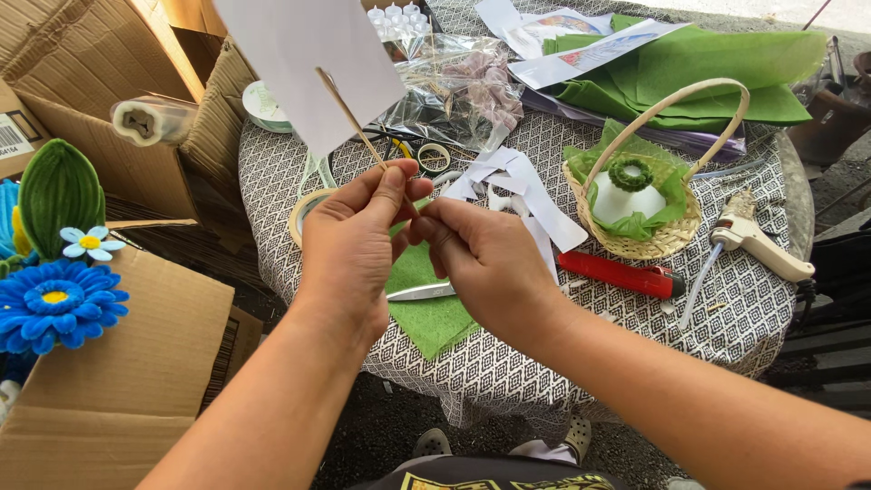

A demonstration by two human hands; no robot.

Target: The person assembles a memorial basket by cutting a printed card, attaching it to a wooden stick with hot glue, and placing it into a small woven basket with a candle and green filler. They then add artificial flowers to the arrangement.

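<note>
My left hand point(349, 245) pinches a thin wooden stick point(349, 118) that points up and to the left. My right hand point(485, 259) meets it at the stick's lower end, fingers closed on that end; what else they pinch is hidden. Below the hands lie a green felt piece point(426, 313) and a pair of scissors point(422, 292) on the patterned round table point(726, 308).
A wicker basket point(667, 238) with green lining and a white dome stands right. Beside it lie a red utility knife point(621, 275) and a glue gun point(758, 240). Tape rolls, white paper strips point(535, 195), plastic bags and green sheets point(708, 63) sit behind. Cardboard boxes and blue flowers point(54, 304) stand left.
</note>
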